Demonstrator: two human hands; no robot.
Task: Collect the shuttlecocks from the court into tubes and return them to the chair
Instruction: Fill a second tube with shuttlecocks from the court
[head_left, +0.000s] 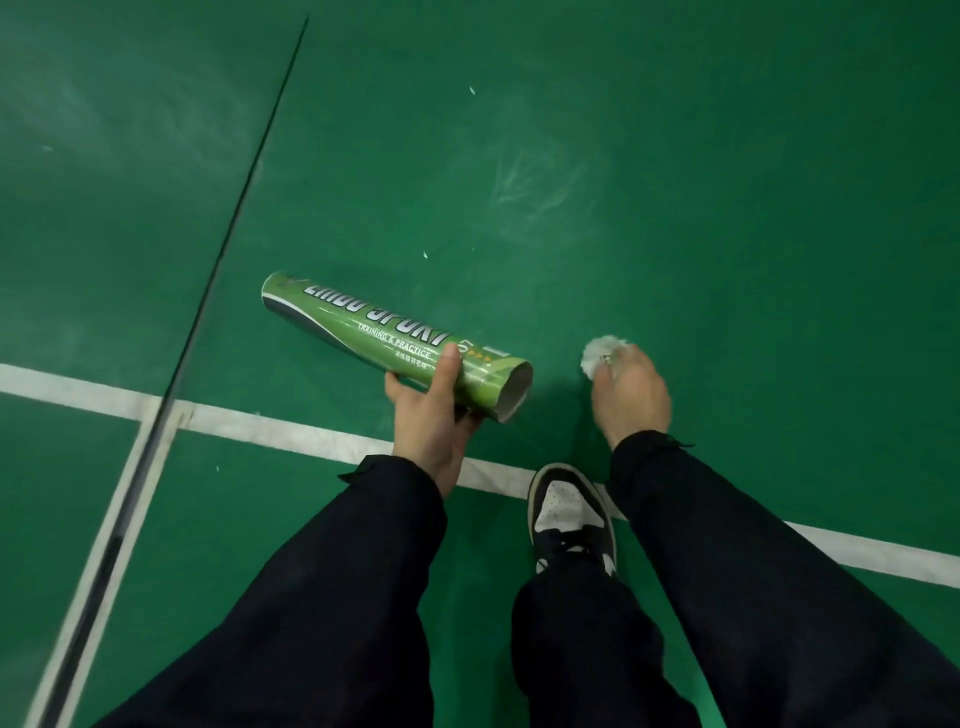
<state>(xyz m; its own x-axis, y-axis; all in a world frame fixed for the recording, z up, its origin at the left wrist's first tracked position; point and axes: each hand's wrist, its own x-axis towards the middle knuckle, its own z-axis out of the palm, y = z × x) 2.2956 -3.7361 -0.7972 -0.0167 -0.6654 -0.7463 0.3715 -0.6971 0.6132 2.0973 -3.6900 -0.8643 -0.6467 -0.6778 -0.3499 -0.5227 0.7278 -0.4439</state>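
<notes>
Nearest the camera, dark sleeves are reaching down past a black-and-white shoe (571, 514) that is standing on the white court line (291, 428). Just beyond, the left hand (428, 415) is gripping a green tube (395, 343) near its open end, thumb curled over the top; the mouth is facing right toward the other hand, probably so the next shuttlecock can be slid straight in. The right hand (631, 392) is closing its fingers around a white shuttlecock (597, 356) down at the green floor (727, 182), feathers poking out on the left. The tube's lettering is showing "SPORT" and "TRAINING & PRACTICE"; the first word is too foreshortened to read. Farther off, a dark seam (249, 176) is crossing the floor.
</notes>
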